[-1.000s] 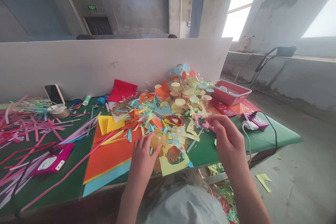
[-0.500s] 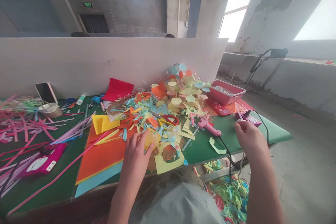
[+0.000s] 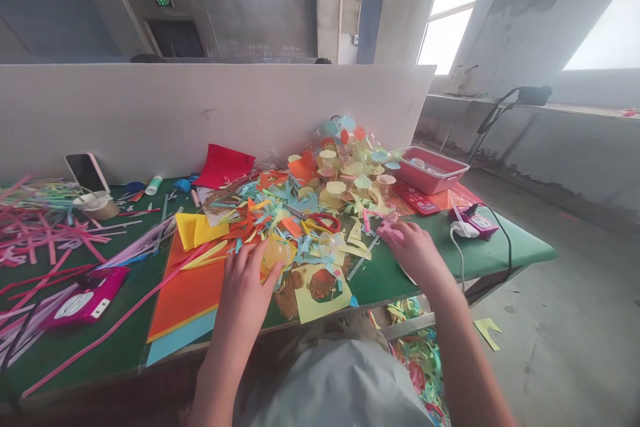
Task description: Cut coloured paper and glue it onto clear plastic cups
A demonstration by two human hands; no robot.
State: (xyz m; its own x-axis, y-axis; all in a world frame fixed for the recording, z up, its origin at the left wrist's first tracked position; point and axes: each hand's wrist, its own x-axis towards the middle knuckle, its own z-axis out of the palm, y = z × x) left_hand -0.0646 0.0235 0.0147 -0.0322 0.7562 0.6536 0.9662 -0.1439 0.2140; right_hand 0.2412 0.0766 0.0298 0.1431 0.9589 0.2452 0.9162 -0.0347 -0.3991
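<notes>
My left hand (image 3: 249, 277) has its fingers and thumb closed around a small, clear, rounded plastic piece (image 3: 275, 253) with yellow paper behind it. My right hand (image 3: 411, 248) is closed over the body of a pink glue gun (image 3: 389, 232), whose front end points left toward the scraps. Its fingers hide most of the handle. Between the hands lie scissors (image 3: 325, 222) with red and yellow handles, another clear plastic piece (image 3: 327, 244) and a pale yellow sheet (image 3: 303, 300) with a round hole cut in it.
Clear pieces topped with paper discs (image 3: 336, 188) are heaped at the back. Beyond them stands a pink basket (image 3: 440, 181). A purple power strip (image 3: 479, 225) with cables sits at the right. Orange sheets (image 3: 187, 300), pink strips (image 3: 100, 343) and a phone (image 3: 86, 172) occupy the left.
My right hand has moved left from the power strip to the glue gun and taken hold of it. My left hand, still holding the plastic piece, has shifted slightly left.
</notes>
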